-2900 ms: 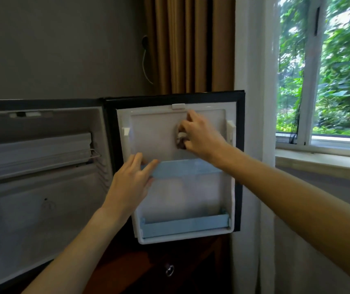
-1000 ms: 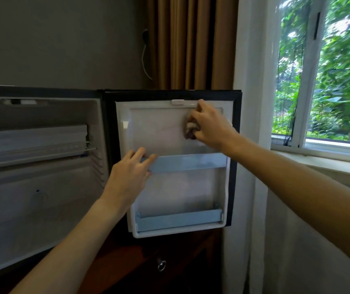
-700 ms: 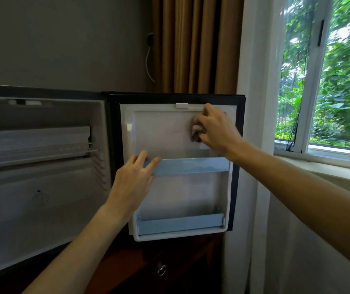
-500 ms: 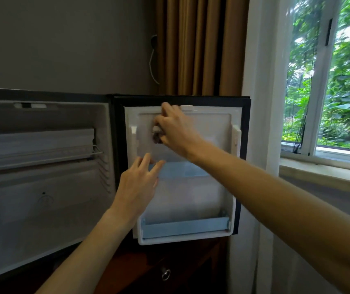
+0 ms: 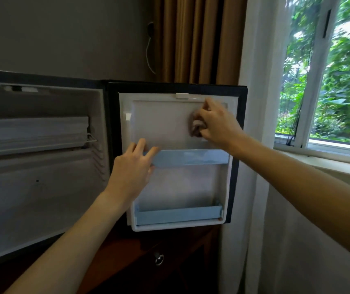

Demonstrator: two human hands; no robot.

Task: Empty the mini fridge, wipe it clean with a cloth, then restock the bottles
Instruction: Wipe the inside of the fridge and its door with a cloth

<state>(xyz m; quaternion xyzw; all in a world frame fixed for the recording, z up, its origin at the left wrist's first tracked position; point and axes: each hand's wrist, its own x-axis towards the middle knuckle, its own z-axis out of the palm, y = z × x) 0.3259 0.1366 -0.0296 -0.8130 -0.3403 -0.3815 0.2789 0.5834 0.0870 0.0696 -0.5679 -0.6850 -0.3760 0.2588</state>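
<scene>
— Fridge first: where did it stand, and how was it?

— The small black mini fridge with the white plastic interior point(image 5: 42, 187) sat on a dark reddish wooden cabinet point(image 5: 127, 257), and its black-framed door with the white inner liner point(image 5: 165, 124) was swung fully open toward the viewer. A wire shelf point(image 5: 36, 145) crossed the upper part of the cavity. I saw no bottles in it or on the door.

— And the cloth?

— A crumpled grey-brown cloth point(image 5: 195, 127) was pressed against the upper right part of the door's liner. The right hand point(image 5: 218, 124) gripped it with curled fingers, the thumb side toward the cloth, so that only a wad of it showed at the left of the knuckles.

— What was the other hand doing?

— The left hand point(image 5: 131, 166) rested on the left end of the pale blue upper door rail point(image 5: 191, 158). Its fingers were straight and slightly apart, the tips lying over the rail's top edge; whether the thumb touched the rail I could not tell.

— Anything else on the door?

— A second pale blue lower door rail point(image 5: 178, 215) ran across the bottom of the liner.

— And around it?

— Brown pleated curtains point(image 5: 195, 39) hung behind the door, a sheer white curtain point(image 5: 259, 145) beside it, and a white-framed window point(image 5: 318, 81) showed green foliage at the right.
</scene>
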